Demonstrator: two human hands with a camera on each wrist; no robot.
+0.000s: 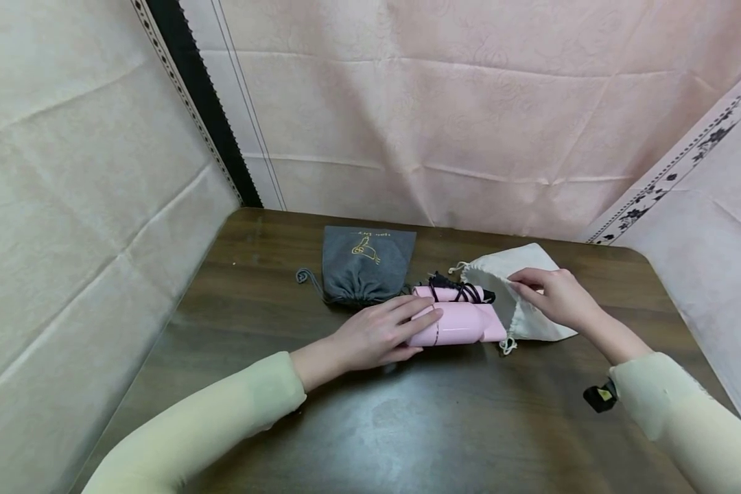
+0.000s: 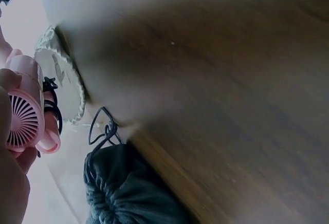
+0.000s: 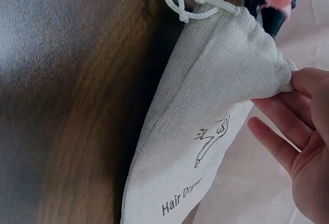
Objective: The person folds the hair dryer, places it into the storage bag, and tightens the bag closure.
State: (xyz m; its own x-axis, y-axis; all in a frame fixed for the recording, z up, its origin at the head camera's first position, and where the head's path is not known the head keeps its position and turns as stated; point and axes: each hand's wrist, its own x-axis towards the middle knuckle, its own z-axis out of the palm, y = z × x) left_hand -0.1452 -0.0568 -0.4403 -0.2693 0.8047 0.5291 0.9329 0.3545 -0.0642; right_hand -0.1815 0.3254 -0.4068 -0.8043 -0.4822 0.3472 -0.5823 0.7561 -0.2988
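Observation:
My left hand [image 1: 379,334] grips a pink hair dryer [image 1: 460,324] by its rear end, where the vented intake [image 2: 24,120] shows in the left wrist view. A black cord [image 1: 463,291] is wound around the dryer's folded handle [image 1: 441,293]. The nozzle points right, at the mouth of a white drawstring bag [image 1: 519,261]. My right hand [image 1: 552,295] pinches the rim of that bag between thumb and fingers, holding the mouth raised. In the right wrist view the bag's side [image 3: 205,95] bears a printed dryer and the words "Hair Dryer".
A dark grey drawstring pouch [image 1: 367,264] with a gold print lies left of the dryer, its cord [image 1: 309,276] trailing leftward. The brown wooden table [image 1: 370,425] ends at pale cloth walls [image 1: 407,123]. A black device [image 1: 600,396] hangs at my right wrist.

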